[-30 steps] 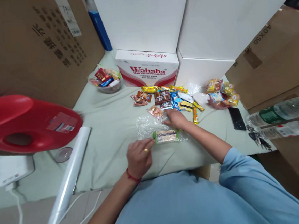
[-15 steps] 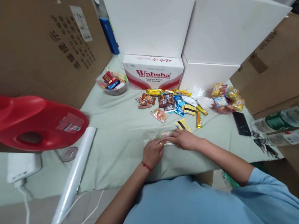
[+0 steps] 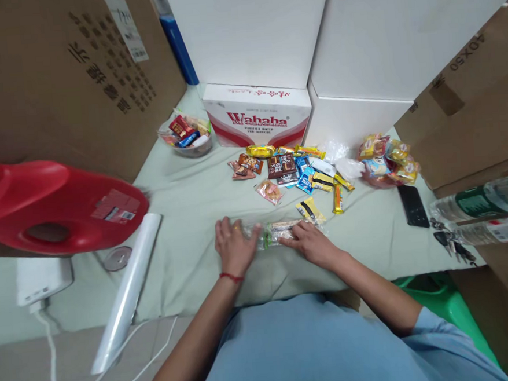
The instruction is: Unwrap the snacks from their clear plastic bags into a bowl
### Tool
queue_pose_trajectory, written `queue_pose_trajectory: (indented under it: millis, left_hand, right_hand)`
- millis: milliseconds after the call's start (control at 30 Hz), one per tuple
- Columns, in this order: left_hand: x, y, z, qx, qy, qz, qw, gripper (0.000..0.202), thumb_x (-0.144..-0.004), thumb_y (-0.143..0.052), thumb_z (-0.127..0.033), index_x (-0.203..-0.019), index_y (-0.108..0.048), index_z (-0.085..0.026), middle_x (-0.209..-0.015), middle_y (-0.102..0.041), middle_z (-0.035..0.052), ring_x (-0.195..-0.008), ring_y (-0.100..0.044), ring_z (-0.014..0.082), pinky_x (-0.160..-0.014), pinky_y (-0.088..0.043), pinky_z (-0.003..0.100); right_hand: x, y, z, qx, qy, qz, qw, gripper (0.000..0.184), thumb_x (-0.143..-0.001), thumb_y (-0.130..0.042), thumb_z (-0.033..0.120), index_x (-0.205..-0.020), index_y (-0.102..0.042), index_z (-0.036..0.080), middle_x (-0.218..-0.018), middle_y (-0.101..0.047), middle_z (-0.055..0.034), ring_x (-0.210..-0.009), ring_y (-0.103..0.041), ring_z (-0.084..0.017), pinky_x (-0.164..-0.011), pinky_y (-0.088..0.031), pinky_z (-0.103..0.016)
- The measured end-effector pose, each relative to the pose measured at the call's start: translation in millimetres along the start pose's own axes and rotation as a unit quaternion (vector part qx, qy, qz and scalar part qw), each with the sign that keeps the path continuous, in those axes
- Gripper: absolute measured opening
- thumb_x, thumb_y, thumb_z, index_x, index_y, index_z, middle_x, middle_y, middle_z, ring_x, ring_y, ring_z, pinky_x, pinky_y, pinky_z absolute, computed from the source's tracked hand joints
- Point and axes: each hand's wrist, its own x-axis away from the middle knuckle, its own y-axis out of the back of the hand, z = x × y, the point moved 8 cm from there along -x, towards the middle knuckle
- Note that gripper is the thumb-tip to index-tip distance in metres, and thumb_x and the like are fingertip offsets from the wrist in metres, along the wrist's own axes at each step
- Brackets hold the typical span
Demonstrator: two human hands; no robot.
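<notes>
A clear plastic packet (image 3: pixel 278 229) with pale, bar-shaped pieces and a bit of green inside lies on the cloth before me. At its left end, my left hand (image 3: pixel 235 248) is spread open, its thumb by the loose plastic. My right hand (image 3: pixel 313 243) grips the packet's right part, fingers and thumb bent over it from above. Just beyond lies a yellow snack packet (image 3: pixel 310 210) with a black band. Farther back are a pink-wrapped snack (image 3: pixel 268 191), brown cocoa packets (image 3: pixel 280 165), a blue packet (image 3: pixel 306 180) and several other small wrapped snacks.
A bowl of snacks (image 3: pixel 192 142) stands back left, and another pile of packets (image 3: pixel 386 161) back right. White boxes (image 3: pixel 362 116) and a Wahaha carton (image 3: pixel 257 117) close off the back. Left are a red jug (image 3: pixel 76 197) and white roll (image 3: pixel 128 292); right, a phone (image 3: pixel 413 205), keys and bottles.
My left hand has moved left and its fingers have spread, uncovering more of the packet. My right hand stays on the packet's right part. The camera view has shifted slightly.
</notes>
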Motion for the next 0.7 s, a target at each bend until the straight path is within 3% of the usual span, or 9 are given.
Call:
queue_pose_trajectory:
  millis: [67,167,267,400,467,600,700]
  left_hand:
    - [4.5,-7.9,-11.5,-0.018,-0.013,0.064,0.998,0.041,-0.079,-0.067,-0.050,-0.102,-0.074,-0.017,-0.144,-0.058,0.0202,-0.141,-0.043,0.0453,-0.111,-0.039,0.064]
    - [5.0,-7.1,-13.8,0.027,-0.013,0.107,0.994,0.025,-0.081,-0.059,-0.038,-0.089,-0.074,-0.019,-0.110,-0.072,0.0135,-0.105,-0.066,0.0321,-0.097,-0.052,0.049]
    - [-2.4,2.3,-9.5,0.060,-0.010,0.102,0.993,0.026,-0.083,-0.055,-0.035,-0.092,-0.074,-0.021,-0.089,-0.072,0.0059,-0.079,-0.068,0.0210,-0.081,-0.055,0.035]
    - [-2.2,-2.1,-22.3,0.155,0.002,0.122,0.980,0.030,-0.085,-0.054,-0.035,-0.101,-0.074,-0.020,-0.082,-0.071,0.0012,-0.059,-0.061,0.0147,-0.062,-0.052,0.028]
    - [6.4,-11.4,-44.8,0.158,-0.037,0.135,0.978,0.026,-0.086,-0.054,-0.030,-0.098,-0.075,-0.020,-0.085,-0.072,0.0025,-0.064,-0.063,0.0154,-0.066,-0.052,0.028]
    - [38.5,-32.9,-95.8,-0.002,-0.205,0.140,0.969,0.026,-0.088,-0.053,-0.022,-0.101,-0.075,-0.018,-0.098,-0.073,0.0098,-0.096,-0.065,0.0255,-0.086,-0.050,0.039]
    - [62.1,-43.4,-106.5,-0.092,-0.292,0.114,0.945,0.031,-0.088,-0.056,-0.025,-0.113,-0.072,-0.016,-0.110,-0.072,0.0148,-0.109,-0.062,0.0314,-0.093,-0.046,0.046]
  right_hand:
    - [-0.1,0.0,-0.5,0.000,-0.005,-0.006,1.000,0.042,-0.105,-0.053,0.023,-0.145,-0.060,0.035,-0.096,-0.054,-0.0076,-0.096,-0.044,-0.024,-0.082,-0.035,-0.035]
    - [0.2,-1.2,-0.6,-0.007,-0.004,-0.011,1.000,0.041,-0.105,-0.055,0.025,-0.143,-0.062,0.036,-0.096,-0.055,-0.0071,-0.096,-0.044,-0.024,-0.081,-0.035,-0.035]
    - [1.5,-2.3,-1.3,-0.009,-0.004,-0.021,1.000,0.040,-0.105,-0.055,0.024,-0.142,-0.062,0.037,-0.095,-0.054,-0.0064,-0.095,-0.045,-0.024,-0.080,-0.035,-0.034]
    - [1.8,-2.9,-0.6,-0.008,-0.013,-0.036,0.999,0.038,-0.105,-0.054,0.027,-0.141,-0.062,0.038,-0.096,-0.054,-0.0063,-0.097,-0.045,-0.024,-0.081,-0.036,-0.035]
    - [1.2,-4.2,1.4,-0.017,-0.017,-0.031,0.999,0.038,-0.104,-0.056,0.028,-0.141,-0.062,0.037,-0.097,-0.055,-0.0067,-0.099,-0.045,-0.025,-0.083,-0.037,-0.035]
    - [5.6,-4.9,4.2,-0.067,-0.028,-0.029,0.997,0.023,-0.102,-0.059,0.027,-0.120,-0.073,0.026,-0.103,-0.061,-0.0096,-0.107,-0.045,-0.027,-0.089,-0.040,-0.039]
    - [16.7,2.7,0.8,-0.169,-0.028,-0.079,0.982,0.022,-0.100,-0.054,0.020,-0.109,-0.074,0.022,-0.105,-0.065,-0.0094,-0.109,-0.050,-0.026,-0.095,-0.044,-0.041]
